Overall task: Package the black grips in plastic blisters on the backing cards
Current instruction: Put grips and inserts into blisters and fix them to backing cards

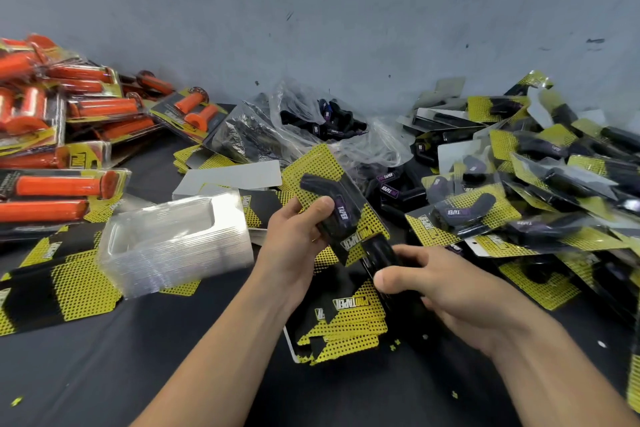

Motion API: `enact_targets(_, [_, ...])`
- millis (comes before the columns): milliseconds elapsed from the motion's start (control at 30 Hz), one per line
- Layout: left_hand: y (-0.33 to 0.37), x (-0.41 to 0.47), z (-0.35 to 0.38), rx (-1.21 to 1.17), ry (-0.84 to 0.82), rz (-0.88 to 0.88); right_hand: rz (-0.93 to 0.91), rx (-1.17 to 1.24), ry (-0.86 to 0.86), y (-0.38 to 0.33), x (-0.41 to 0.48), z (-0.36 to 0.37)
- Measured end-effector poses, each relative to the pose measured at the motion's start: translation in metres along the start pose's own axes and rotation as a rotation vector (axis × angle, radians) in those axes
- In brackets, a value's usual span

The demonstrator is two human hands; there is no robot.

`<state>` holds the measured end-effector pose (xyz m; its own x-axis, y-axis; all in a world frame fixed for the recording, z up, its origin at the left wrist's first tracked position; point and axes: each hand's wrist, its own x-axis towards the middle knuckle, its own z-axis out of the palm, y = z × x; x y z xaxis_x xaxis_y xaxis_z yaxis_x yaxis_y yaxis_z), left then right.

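The black grip [332, 204], matte with a purple label, lay slantwise on the yellow-dotted backing card [322, 163] at mid-scene. Your left hand [294, 239] pinched it against the card, thumb on top. Just nearer and to the right, your right hand [440, 288] was curled round a second black grip [381, 253].

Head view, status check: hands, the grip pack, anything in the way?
Left hand grips backing card with black grip. Right hand holds black object at card's lower end. Nothing in the way.
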<state>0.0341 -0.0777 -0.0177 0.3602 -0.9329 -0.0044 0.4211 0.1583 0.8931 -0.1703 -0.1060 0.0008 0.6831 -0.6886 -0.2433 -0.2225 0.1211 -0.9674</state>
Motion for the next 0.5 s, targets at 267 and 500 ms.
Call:
enact_targets(267, [0.009, 0.003, -0.004, -0.09, 0.01, -0.013, -0.007, -0.244, 0.167, -0.006, -0.006, -0.004])
enact_targets(500, [0.008, -0.006, 0.003, 0.015, -0.126, -0.028, -0.312, -0.237, 0.368, -0.004, 0.003, 0.015])
